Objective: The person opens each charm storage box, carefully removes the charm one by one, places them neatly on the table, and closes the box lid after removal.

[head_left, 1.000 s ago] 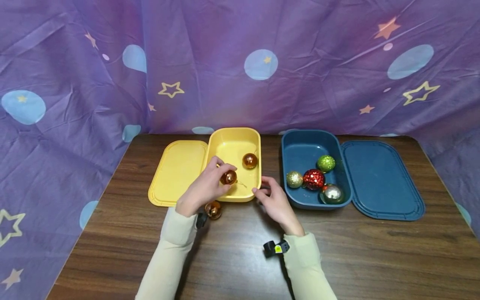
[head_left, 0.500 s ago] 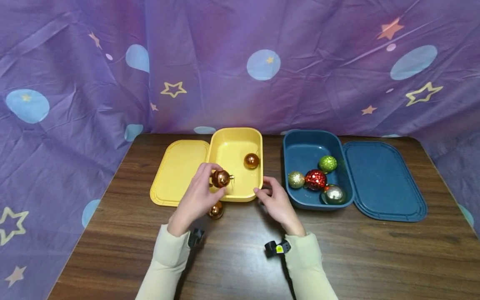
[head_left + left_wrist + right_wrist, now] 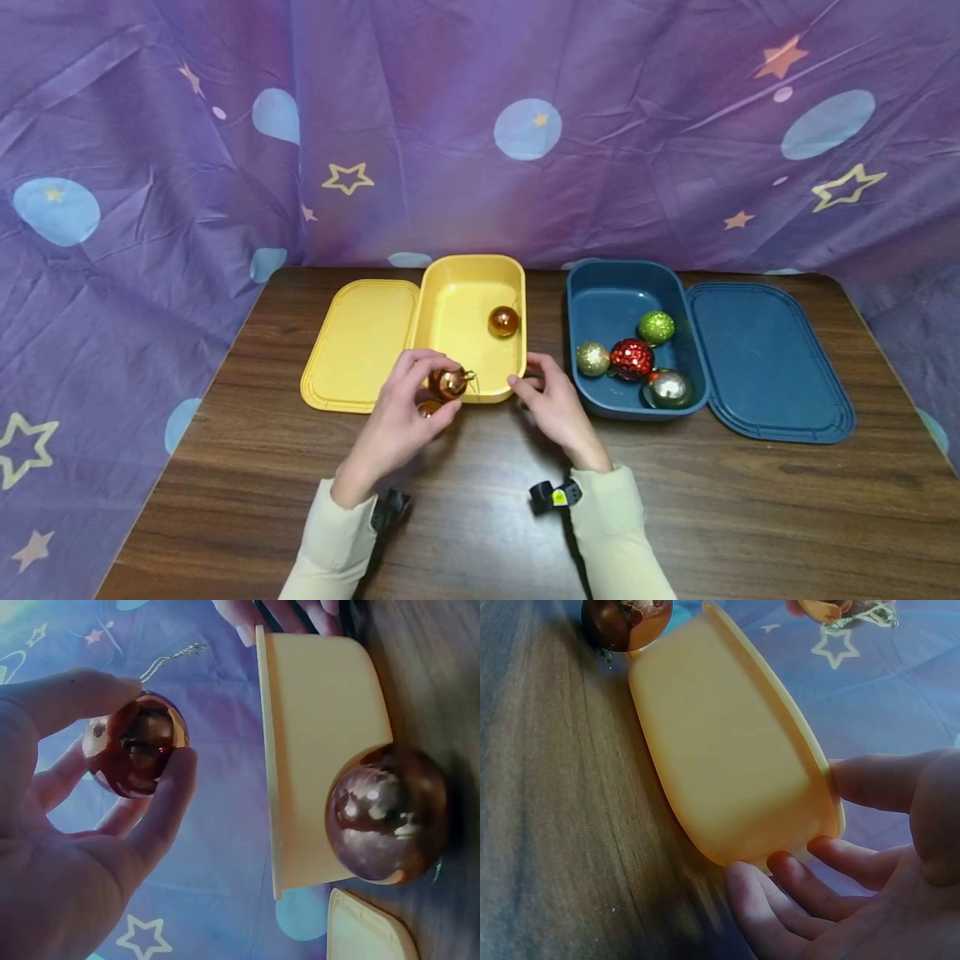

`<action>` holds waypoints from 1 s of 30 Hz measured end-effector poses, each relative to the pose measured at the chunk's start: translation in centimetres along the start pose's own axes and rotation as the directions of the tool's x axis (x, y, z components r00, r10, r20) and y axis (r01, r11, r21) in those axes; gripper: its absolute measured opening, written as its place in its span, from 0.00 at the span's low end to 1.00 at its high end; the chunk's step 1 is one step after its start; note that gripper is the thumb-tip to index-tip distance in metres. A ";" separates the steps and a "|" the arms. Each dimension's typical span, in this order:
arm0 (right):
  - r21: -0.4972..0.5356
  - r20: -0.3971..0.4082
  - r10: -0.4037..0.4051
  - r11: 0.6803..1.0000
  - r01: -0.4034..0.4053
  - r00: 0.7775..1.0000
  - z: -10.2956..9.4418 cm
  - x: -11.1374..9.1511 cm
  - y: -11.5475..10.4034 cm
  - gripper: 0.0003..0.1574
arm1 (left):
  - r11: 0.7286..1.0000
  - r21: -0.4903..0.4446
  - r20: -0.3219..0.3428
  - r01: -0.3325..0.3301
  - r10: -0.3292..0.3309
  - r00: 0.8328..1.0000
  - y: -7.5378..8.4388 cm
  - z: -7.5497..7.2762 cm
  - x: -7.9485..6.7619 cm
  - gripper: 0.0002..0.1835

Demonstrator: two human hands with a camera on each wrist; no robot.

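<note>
Left grip [image 3: 405, 410]: thumb and fingers pinching one copper bauble [image 3: 136, 754] with string loop, raised at the near left corner of the yellow box [image 3: 461, 310]. Right grip [image 3: 557, 407]: holding that box's near right corner, thumb at rim. On worktop [image 3: 480, 533], near side: second copper bauble [image 3: 386, 817]. Inside box, right: amber bauble [image 3: 503, 322]. Left: yellow lid [image 3: 362, 346]. Right: blue box [image 3: 603, 310], four baubles.

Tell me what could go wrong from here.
The held bauble, smooth and round, might slip from the left hand and drop. The loose bauble, resting on the table against or close to the yellow box, could roll if bumped. The right hand grips that box's corner, so a tug might set the amber bauble inside rolling.
</note>
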State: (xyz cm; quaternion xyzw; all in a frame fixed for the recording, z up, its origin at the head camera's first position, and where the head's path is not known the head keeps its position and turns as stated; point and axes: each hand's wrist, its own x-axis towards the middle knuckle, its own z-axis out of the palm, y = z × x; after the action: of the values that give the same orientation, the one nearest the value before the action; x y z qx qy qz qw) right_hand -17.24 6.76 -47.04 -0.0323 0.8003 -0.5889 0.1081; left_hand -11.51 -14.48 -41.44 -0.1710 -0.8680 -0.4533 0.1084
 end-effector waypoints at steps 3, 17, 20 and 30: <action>0.003 0.003 0.001 1.000 -0.001 1.000 0.1 0.0 0.0 0.32 | 0.999 -0.030 0.018 0.012 -0.011 1.000 0.0 0.1 -0.7 0.27; 0.000 0.011 -0.008 1.000 0.008 1.000 0.0 0.0 -0.1 0.32 | 0.998 -0.008 0.020 0.055 -0.055 0.998 -0.3 1.6 -3.5 0.31; 0.000 0.011 -0.008 1.000 0.008 1.000 0.0 0.0 -0.1 0.32 | 0.997 0.001 0.012 0.083 -0.083 0.996 -0.1 2.1 -3.9 0.31; -0.006 0.008 -0.006 1.000 0.006 1.000 0.0 -0.1 -0.2 0.32 | 0.974 0.051 0.023 0.222 -0.223 0.974 0.3 3.9 -4.4 0.28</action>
State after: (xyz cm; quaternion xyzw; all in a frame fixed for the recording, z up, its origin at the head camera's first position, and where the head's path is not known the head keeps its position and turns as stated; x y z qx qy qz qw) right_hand -17.13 6.76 -46.82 -0.0372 0.8016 -0.5867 0.1094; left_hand -7.42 -12.01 -44.90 -0.0765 -0.8939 -0.4390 0.0486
